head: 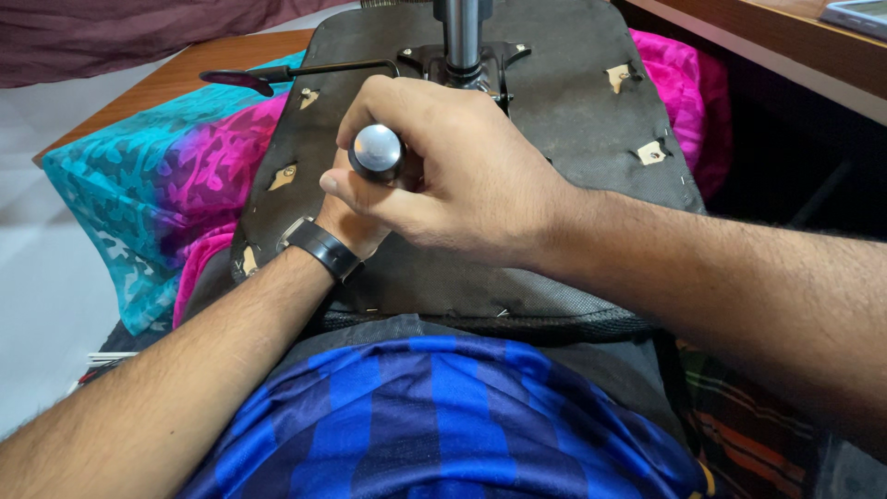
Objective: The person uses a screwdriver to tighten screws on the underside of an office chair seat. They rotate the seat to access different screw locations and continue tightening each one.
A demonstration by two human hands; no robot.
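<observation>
An upturned office chair seat (573, 102) lies in front of me with its black underside up and a metal gas cylinder (462, 32) rising from the mounting plate. My right hand (462, 176) is shut around a tool with a round silver-capped black handle (379, 151), held upright over the seat's underside. My left hand (351, 222), with a black band (323, 248) on the wrist, is tucked under the right hand and mostly hidden; it seems to steady the tool's lower part.
A black adjustment lever (277, 74) sticks out to the left of the seat. The seat rests on a turquoise and pink patterned cloth (157, 176). A wooden ledge (767, 37) runs at the upper right. My blue striped lap (434, 416) is below.
</observation>
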